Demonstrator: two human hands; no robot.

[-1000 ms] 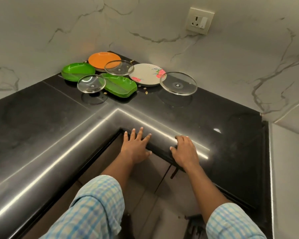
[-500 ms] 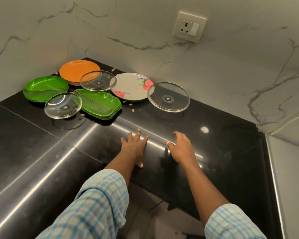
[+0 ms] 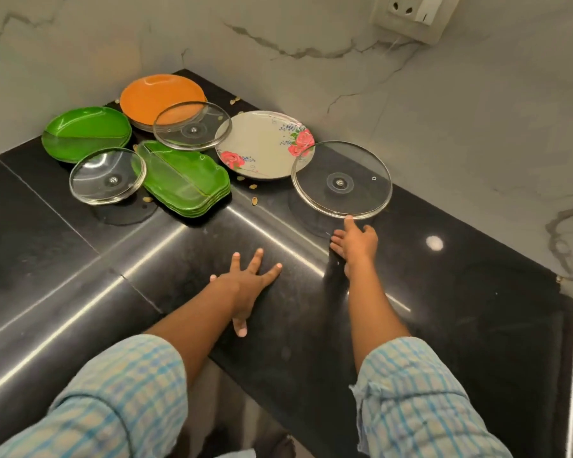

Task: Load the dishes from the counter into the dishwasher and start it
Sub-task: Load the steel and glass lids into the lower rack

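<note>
The big glass lid [image 3: 341, 180] sits just beyond my right hand [image 3: 356, 241]. My forefinger touches its near rim and my other fingers are loosely straight, gripping nothing. My left hand [image 3: 245, 285] lies flat on the black counter [image 3: 460, 292], fingers spread. I judge the lid stiff, smooth, fairly heavy and breakable. It seems to rest knob-down, so the raised near rim is where I should pinch it, thumb underneath. Half a second ago my right hand lay on the counter well short of the lid; now it has reached it.
</note>
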